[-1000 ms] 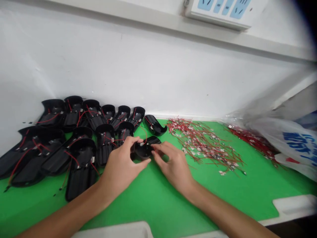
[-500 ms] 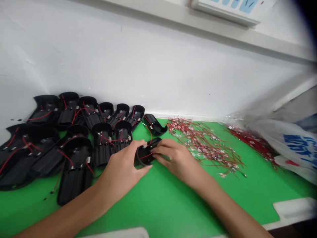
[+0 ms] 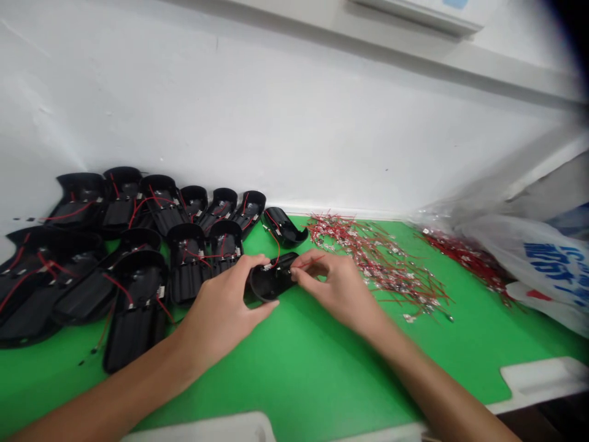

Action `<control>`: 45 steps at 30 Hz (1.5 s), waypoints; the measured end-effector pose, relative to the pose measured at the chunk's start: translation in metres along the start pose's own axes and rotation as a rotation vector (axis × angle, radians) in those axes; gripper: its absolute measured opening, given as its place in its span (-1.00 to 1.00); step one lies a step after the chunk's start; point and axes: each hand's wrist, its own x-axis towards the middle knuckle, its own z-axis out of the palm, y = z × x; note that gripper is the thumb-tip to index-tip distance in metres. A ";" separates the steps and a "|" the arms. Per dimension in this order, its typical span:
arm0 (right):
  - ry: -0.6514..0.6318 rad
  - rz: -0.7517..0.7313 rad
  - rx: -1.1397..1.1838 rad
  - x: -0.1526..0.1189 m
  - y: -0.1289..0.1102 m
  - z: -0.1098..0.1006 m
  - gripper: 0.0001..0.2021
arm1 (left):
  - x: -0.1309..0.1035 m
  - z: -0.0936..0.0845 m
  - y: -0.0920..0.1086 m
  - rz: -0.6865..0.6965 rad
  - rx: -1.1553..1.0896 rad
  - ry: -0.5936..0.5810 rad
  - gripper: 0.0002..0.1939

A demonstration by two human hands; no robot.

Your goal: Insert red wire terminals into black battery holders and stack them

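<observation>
Left hand (image 3: 223,298) gripping black shell (image 3: 271,285), right hand (image 3: 341,285) pinching red wire (image 3: 313,262), now shifted toward the shell's right end

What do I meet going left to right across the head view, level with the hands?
Spread of black shells → left hand → held black shell → right hand → loose red-wire pile → bunched red wires → plastic bag with blue lettering.

Bare left forearm (image 3: 151,374) comes in from the lower left, left hand (image 3: 223,294) curled into a wide C, thumb (image 3: 264,312) on the near side. Right forearm (image 3: 423,368) slants up from lower right, right hand (image 3: 339,285) basically in a fingertip pinch.
</observation>
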 end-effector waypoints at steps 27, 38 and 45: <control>-0.072 0.055 -0.343 -0.013 -0.020 0.015 -0.84 | -0.007 0.008 0.007 0.241 0.098 0.120 -0.30; -0.040 -0.152 -0.567 -0.019 -0.015 0.019 -0.81 | -0.013 0.012 0.006 0.409 0.161 0.095 -0.13; -0.076 -0.077 -0.568 -0.010 -0.018 0.016 -0.85 | -0.010 0.015 0.004 0.363 0.131 0.122 -0.22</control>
